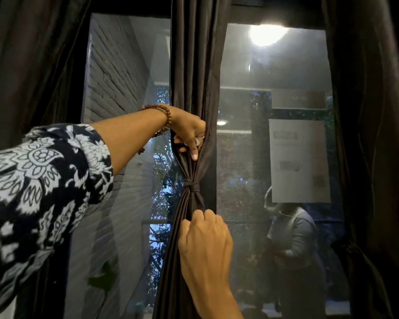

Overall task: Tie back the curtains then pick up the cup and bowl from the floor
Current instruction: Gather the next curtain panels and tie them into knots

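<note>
— Where's the curtain in all this?

— The dark curtain hangs down the middle of the window, its long axis straight up and down, and the knot cinches it about halfway down the pane.

— And the hands?

— The left hand, the one with the bead bracelet, sits just above the knot, fingers curled round the gathered folds. I'd say it bunches the cloth so the knot stays narrow. The right hand is just below the knot, fingers curled tight on the cloth there, probably drawing it downward to snug the tie.

— So the pull runs along the curtain?

— It looks so: one hand above the knot, one beneath, both in line with the hanging folds. Below the knot the fabric fans out towards the sill.

— The cup and bowl?

— Not in sight from here; the floor is out of view. Further drapes hang well to either side of the knot.
</note>
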